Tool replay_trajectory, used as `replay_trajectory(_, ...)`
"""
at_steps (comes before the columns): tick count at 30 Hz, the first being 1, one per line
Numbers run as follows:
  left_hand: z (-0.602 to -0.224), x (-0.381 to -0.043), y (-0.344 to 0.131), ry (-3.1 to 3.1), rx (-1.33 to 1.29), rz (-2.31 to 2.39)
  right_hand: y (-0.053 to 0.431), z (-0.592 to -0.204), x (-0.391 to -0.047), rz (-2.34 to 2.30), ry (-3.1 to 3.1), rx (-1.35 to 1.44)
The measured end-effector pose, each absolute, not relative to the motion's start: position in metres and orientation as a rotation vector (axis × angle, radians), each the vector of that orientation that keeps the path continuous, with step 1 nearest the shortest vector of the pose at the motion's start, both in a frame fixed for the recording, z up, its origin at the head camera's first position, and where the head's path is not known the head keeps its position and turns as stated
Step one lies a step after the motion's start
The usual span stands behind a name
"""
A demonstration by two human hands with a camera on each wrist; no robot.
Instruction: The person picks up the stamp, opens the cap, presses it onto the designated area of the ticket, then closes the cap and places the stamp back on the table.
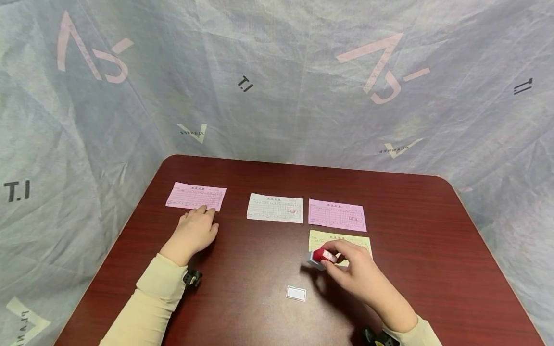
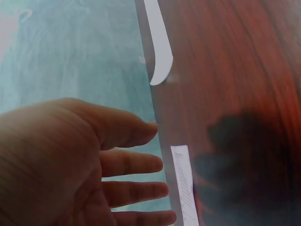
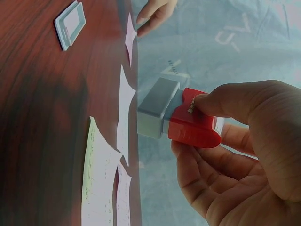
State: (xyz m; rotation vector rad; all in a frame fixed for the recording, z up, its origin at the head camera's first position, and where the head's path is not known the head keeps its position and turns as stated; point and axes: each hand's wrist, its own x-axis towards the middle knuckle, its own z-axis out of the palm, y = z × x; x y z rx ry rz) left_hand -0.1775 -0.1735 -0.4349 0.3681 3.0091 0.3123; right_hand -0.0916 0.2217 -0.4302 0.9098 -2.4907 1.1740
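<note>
My right hand grips a red-and-grey rubber stamp between thumb and fingers, in front of the yellow slip. The stamp's grey end points left in the head view, and the hand hides part of the yellow slip. A small pale stamp cap lies on the table to the left of that hand. On the other side, my left hand has its fingertips at the near edge of a pink slip. Its fingers are nearly straight in the left wrist view, with nothing between them.
A white slip lies mid-table, bearing small red marks at its right. Beside it is another pink slip, also red-marked, just behind the yellow one. The dark red-brown table ends at a grey printed cloth at the back and sides.
</note>
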Motion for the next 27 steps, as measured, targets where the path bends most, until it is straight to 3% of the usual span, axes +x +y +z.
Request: replay_trajectory(27,-0.442,-0.207,-0.221,2.853,0.153,0.293,0.223,-0.432,-0.09,1.176,-2.502,0.906)
